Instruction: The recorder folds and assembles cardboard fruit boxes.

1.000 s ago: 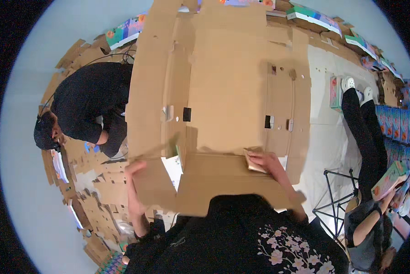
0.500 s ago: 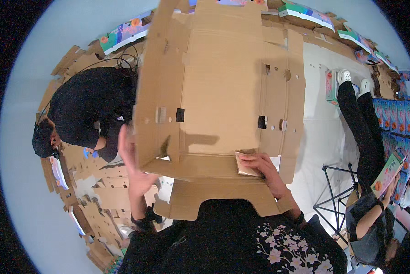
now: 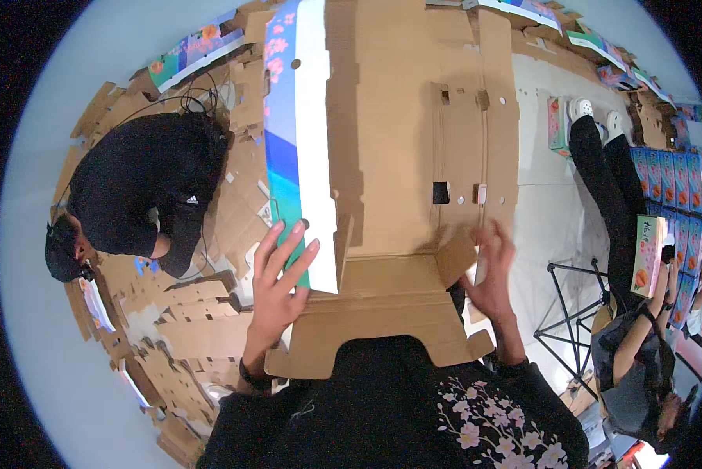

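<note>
Brown cardboard fills the middle of our view: a part-folded box (image 3: 394,133) lies straight ahead of our chest, and its left wall (image 3: 282,148) stands up, showing a printed face of blue, pink and green beside a white strip. Our left hand (image 3: 276,285) is on it, fingers spread wide against the green end! Across the box, our right hand (image 3: 494,273) is wide too, thumb well away from the curved fingers, right by a small corner flap (image 3: 455,256); whether it touches, we cannot tell. To our left, a co-worker in black (image 3: 144,191) bends low; to our right, another person (image 3: 632,391) holds a printed carton (image 3: 648,254).
</note>
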### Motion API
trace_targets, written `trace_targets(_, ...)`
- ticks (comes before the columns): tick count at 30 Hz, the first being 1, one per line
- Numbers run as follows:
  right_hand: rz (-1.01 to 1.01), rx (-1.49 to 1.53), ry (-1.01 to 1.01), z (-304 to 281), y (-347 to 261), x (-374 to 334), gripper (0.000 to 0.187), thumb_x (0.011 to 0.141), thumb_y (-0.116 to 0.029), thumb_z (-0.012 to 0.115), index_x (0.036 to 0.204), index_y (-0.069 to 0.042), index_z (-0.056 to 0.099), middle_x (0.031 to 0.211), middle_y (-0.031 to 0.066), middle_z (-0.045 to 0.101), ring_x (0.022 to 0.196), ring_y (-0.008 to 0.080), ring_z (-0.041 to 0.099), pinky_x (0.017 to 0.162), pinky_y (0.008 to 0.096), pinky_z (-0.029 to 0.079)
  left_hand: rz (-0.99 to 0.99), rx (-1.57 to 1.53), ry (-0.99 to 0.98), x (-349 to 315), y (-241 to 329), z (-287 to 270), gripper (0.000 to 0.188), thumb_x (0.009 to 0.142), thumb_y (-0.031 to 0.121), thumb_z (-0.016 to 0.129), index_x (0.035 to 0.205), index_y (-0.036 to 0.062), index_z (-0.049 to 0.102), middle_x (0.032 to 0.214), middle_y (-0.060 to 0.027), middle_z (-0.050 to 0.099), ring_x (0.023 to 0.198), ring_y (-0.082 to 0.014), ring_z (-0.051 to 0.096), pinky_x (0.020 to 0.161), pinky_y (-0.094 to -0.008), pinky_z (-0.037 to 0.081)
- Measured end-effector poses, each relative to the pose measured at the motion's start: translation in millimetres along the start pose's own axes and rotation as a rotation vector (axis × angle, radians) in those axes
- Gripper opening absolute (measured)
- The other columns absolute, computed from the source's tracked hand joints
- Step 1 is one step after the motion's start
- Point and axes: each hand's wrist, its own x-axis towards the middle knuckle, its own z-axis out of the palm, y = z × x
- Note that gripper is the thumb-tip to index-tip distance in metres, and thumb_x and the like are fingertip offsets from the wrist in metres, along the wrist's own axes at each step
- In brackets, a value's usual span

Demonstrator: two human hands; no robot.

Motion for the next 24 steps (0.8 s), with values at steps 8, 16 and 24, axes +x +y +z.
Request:
trace_targets(8, 0.581, 0.879, 0.020, -15.9, 86.5, -21.2, 0.065, 0.090, -0.024, 0.067, 0.144, -0.001, 0.040, 0.130, 0.0179, 0.057, 0.115, 0.0228, 0.059, 0.097, 0.0351, 0.048, -0.102, -0.027, 0.099, -21.2, 5.6, 15.0, 0.057, 0.068, -0.001, 0.061, 0.122, 0.0115, 0.070, 0.143, -0.0109, 0.054, 0.136, -0.0387, 0.041, 0.112, -0.0473, 0.034)
trace_targets(16, 0.276, 1.298, 0.011, -72.7, 4.1, -15.7, 0.079, 0.079, -0.013, 0.063, 0.147, 0.006, 0.028, 0.134, 0.0176, 0.053, 0.122, 0.0238, 0.055, 0.105, 0.0355, 0.042, -0.122, -0.040, -0.003, -10.2, 9.8, 9.5, 0.058, 0.067, -0.001, 0.065, 0.123, 0.0129, 0.070, 0.144, -0.0085, 0.054, 0.138, -0.0361, 0.039, 0.113, -0.0458, 0.033)
trace_targets(24, -0.053, 0.301, 0.049, -61.7, -45.2, 15.9, 0.102, 0.063, 0.000, 0.082, 0.152, -0.012, 0.032, 0.149, 0.0163, 0.037, 0.132, 0.0321, 0.043, 0.101, 0.0403, 0.047, -0.087, -0.242, -0.227, 4.4, 17.8, -21.4, 0.065, 0.067, -0.003, 0.062, 0.129, 0.0166, 0.066, 0.154, -0.0091, 0.042, 0.146, -0.0377, 0.025, 0.118, -0.0468, 0.026)
